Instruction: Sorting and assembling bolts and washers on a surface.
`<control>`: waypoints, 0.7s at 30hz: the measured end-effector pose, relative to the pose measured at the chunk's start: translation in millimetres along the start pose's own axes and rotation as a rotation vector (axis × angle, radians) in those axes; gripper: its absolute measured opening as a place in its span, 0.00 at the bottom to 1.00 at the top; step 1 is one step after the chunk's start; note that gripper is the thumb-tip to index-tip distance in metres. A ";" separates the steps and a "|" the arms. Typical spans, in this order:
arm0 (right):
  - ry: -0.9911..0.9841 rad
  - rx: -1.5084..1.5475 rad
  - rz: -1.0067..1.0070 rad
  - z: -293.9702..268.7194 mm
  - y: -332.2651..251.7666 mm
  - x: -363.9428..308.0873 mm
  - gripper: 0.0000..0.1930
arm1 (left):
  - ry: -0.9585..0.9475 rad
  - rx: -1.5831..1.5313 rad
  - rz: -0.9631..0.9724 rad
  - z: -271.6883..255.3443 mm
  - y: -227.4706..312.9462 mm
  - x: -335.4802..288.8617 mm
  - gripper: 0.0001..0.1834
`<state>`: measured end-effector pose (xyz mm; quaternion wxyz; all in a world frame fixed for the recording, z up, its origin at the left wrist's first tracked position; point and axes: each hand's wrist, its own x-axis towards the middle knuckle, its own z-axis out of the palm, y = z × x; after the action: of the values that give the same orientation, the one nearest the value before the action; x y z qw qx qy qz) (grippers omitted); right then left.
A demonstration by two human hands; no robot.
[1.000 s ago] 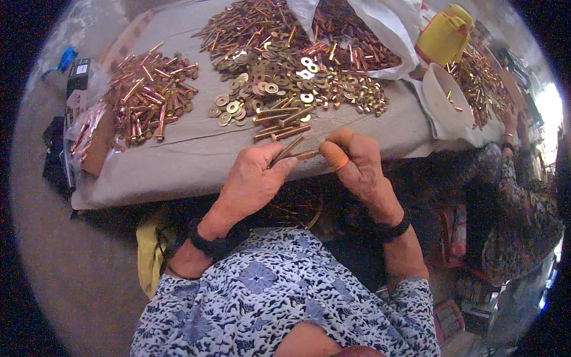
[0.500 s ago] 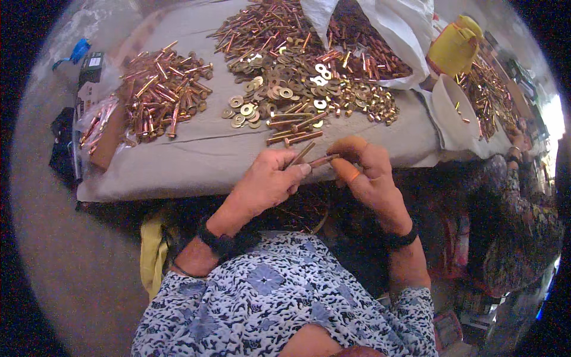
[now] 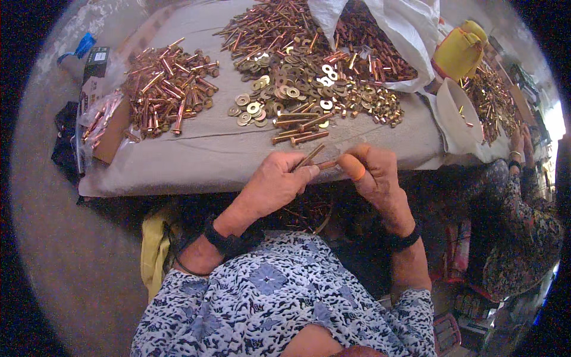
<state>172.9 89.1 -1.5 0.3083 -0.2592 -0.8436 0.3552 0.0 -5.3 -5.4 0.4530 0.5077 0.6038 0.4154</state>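
My left hand point(image 3: 270, 184) is closed around brass-coloured bolts at the near edge of the cloth-covered table. One bolt point(image 3: 309, 156) slants up out of its grip. Another bolt point(image 3: 327, 165) sticks out past the thumb toward my right hand point(image 3: 380, 181). Orange covers wrap fingertips of the right hand, which is pinched at that bolt's far end. Whether a nut or washer sits between those fingers is hidden. Just beyond the hands lie several loose bolts point(image 3: 309, 137), beside a heap of flat washers point(image 3: 279, 83) and a cluster of small nuts point(image 3: 380, 107).
To the left lies a pile of bolts point(image 3: 169, 89), near a cardboard box point(image 3: 112, 131) with plastic-wrapped bolts. A white sack point(image 3: 395, 35) spills more bolts at the back. On the right are a white bowl point(image 3: 455, 110), a yellow container point(image 3: 461, 50) and another person's hand point(image 3: 517, 143).
The right fingers have curled in more tightly around the bolt's end. My left hand keeps hold of both bolts. The whole view has shifted slightly.
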 end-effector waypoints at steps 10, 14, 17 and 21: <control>-0.010 -0.062 0.151 -4.1 -7.0 1.6 0.09 | 0.007 0.056 0.016 2.7 5.1 0.1 0.12; 0.141 0.142 0.114 3.2 -5.5 0.6 0.09 | 0.034 0.051 0.059 4.6 2.2 2.0 0.11; 0.280 0.165 -0.082 12.3 -5.8 3.1 0.10 | 0.012 -0.068 -0.043 3.4 1.6 1.5 0.12; 0.109 0.019 -0.077 1.0 3.1 2.6 0.09 | -0.031 -0.049 -0.085 0.7 7.6 0.8 0.12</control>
<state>171.1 92.3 -3.6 0.3696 -0.2425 -0.8315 0.3364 2.4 -3.4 1.7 0.4917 0.4767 0.6074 0.4026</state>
